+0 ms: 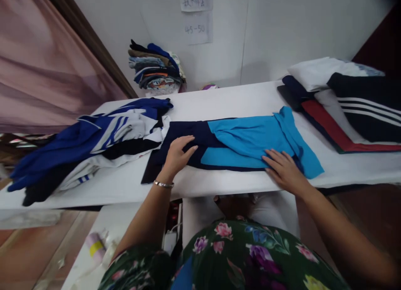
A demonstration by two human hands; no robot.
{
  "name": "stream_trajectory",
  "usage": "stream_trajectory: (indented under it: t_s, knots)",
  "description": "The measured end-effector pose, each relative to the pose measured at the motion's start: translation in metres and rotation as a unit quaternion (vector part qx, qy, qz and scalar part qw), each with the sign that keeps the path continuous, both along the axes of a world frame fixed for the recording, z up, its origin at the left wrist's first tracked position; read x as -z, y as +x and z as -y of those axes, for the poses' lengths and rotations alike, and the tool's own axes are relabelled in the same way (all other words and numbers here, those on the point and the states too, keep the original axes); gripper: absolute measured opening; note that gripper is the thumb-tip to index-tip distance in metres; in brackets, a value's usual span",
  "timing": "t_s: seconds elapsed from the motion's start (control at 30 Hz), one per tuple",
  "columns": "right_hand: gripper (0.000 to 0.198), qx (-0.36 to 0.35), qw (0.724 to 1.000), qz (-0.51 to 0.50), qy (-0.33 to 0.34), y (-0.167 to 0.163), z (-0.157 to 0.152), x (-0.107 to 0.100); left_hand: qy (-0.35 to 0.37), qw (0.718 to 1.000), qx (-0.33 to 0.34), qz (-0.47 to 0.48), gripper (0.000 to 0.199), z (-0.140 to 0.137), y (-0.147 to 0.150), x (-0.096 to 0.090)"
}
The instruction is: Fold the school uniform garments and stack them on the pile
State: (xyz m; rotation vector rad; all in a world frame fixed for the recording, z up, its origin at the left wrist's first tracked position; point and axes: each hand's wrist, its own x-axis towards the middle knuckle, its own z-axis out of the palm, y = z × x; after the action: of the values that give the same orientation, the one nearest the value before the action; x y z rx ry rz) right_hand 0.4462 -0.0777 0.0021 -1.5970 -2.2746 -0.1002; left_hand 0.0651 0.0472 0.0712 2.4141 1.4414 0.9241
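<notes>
Head view: at the front of a white worktop (222, 183), the right hand (283, 171), fingers slightly spread, lay on the near edge of a navy and bright-blue garment (241, 135). The left hand (180, 154), thumb and fingers apart, rested on its navy part. Light, flat strokes outward from the creases seemed likeliest to smooth it without dragging layers. Beyond, a clothes stack (156, 69) stood by the wall (266, 35).

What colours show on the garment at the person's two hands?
The garment is dark navy and bright blue, as the head view shows.
</notes>
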Motion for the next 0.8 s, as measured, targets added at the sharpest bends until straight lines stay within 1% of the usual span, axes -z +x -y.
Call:
stream_trajectory:
  t_s: [0.1, 0.2, 0.3, 0.4, 0.53, 0.63, 0.7, 0.8]
  knots:
    - [0.044, 0.020, 1.000, 0.009, 0.019, 0.013, 0.001, 0.010, -0.030, 0.996, -0.032, -0.074, 0.045, 0.017, -0.045, 0.014]
    - [0.046, 0.026, 0.999, 0.021, 0.022, 0.016, 0.000, 0.016, -0.045, 0.981, -0.057, -0.179, 0.051, 0.026, -0.067, 0.026]
    - [0.048, 0.026, 0.999, 0.036, 0.023, 0.015, -0.002, 0.018, -0.032, 0.963, -0.092, -0.249, 0.057, 0.026, -0.070, 0.030]
    - [0.050, 0.021, 0.998, 0.046, 0.024, 0.017, -0.002, 0.020, -0.026, 0.953, -0.107, -0.284, 0.065, 0.020, -0.066, 0.029]
    - [0.052, 0.016, 0.999, 0.039, 0.024, 0.022, -0.003, 0.021, -0.042, 0.948, -0.118, -0.291, 0.071, 0.013, -0.068, 0.024]
    - [0.050, 0.009, 0.999, 0.033, 0.024, 0.025, -0.003, 0.022, -0.034, 0.948, -0.145, -0.282, 0.069, 0.012, -0.077, 0.019]
    - [0.049, 0.001, 0.999, 0.025, 0.024, 0.027, -0.002, 0.024, -0.025, 0.949, -0.136, -0.285, 0.066, 0.013, -0.085, 0.018]
    - [0.049, -0.006, 1.000, 0.012, 0.024, 0.028, 0.001, 0.026, -0.059, 0.944, -0.088, -0.312, 0.066, 0.014, -0.098, 0.024]
